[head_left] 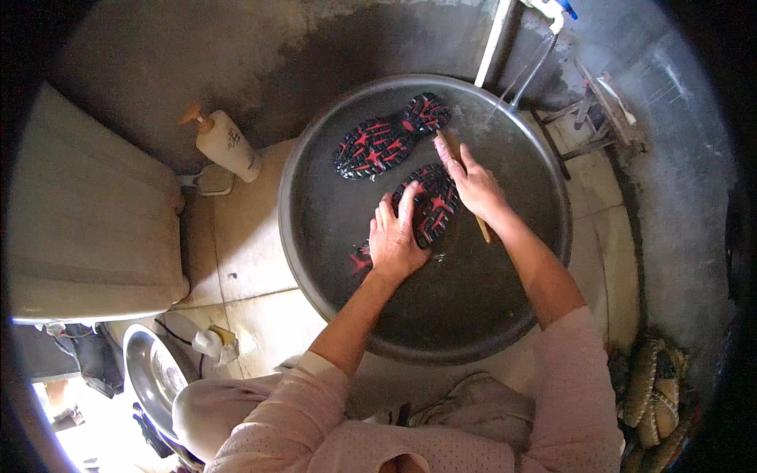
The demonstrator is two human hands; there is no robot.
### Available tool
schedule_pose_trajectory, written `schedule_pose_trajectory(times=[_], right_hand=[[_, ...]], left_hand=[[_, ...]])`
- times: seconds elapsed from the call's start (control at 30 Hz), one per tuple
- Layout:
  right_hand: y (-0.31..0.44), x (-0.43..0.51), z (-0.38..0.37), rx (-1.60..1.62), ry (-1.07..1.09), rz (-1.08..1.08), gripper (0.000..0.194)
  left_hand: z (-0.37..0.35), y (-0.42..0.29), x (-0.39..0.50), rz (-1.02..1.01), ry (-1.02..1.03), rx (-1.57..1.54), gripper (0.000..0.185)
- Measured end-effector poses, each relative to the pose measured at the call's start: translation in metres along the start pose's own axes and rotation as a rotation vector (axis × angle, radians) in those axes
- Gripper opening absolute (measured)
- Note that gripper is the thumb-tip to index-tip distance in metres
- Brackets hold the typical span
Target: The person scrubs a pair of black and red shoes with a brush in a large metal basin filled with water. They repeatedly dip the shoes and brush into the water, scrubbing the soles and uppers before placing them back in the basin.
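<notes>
A wide dark basin point(291, 260) of water stands before me. My left hand point(397, 233) grips a black-and-red shoe point(437, 204) that lies sole up in the water, its lower end partly hidden under my wrist. Held in my right hand point(480, 186) is a wooden-handled scrub brush point(449, 143) with pinkish bristles, its long handle slanting out below the palm. The bristles are beside the upper end of this shoe; contact cannot be told. Farther up in the basin floats or rests a second matching shoe point(378, 145), also sole up.
Water trickles from a blue-handled tap point(556, 15) above the basin's far rim. At left are a pump bottle point(227, 145), a small soap dish point(215, 180) and a pale cabinet-like box point(94, 219). A metal bowl point(155, 366), a wooden stool point(603, 112) and worn shoes point(653, 390) surround the spot.
</notes>
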State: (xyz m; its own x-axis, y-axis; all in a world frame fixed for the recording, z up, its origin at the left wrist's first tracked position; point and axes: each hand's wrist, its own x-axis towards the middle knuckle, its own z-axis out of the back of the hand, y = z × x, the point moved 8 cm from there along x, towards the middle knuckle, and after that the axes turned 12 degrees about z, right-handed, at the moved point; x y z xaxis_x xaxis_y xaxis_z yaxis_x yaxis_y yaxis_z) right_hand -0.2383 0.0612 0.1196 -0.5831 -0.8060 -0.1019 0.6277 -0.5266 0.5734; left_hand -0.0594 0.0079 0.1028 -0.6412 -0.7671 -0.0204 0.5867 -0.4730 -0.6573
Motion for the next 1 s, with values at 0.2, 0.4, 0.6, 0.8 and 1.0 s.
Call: schedule_pose_trajectory(times=[0.2, 0.4, 0.6, 0.8, 1.0], right_hand=[[0.039, -0.057, -0.026, -0.276, 0.234, 0.061, 0.067], [-0.03, 0.002, 0.002, -0.265, 0.015, -0.176, 0.074], [-0.083, -0.02, -0.001, -0.223, -0.205, -0.022, 0.063], [0.006, -0.061, 0.026, 0.072, -0.307, 0.647, 0.058], [0.047, -0.057, -0.01, -0.367, 0.063, 0.446, 0.058]], left_hand=[[-0.007, 0.01, 0.003, 0.035, -0.021, 0.029, 0.117], [-0.009, -0.003, 0.003, 0.024, 0.013, 0.061, 0.119], [0.003, 0.005, 0.018, 0.033, 0.014, -0.028, 0.13], [-0.004, 0.017, 0.024, 0.03, 0.094, -0.038, 0.131], [-0.011, 0.015, 0.024, 0.013, 0.045, -0.005, 0.133]])
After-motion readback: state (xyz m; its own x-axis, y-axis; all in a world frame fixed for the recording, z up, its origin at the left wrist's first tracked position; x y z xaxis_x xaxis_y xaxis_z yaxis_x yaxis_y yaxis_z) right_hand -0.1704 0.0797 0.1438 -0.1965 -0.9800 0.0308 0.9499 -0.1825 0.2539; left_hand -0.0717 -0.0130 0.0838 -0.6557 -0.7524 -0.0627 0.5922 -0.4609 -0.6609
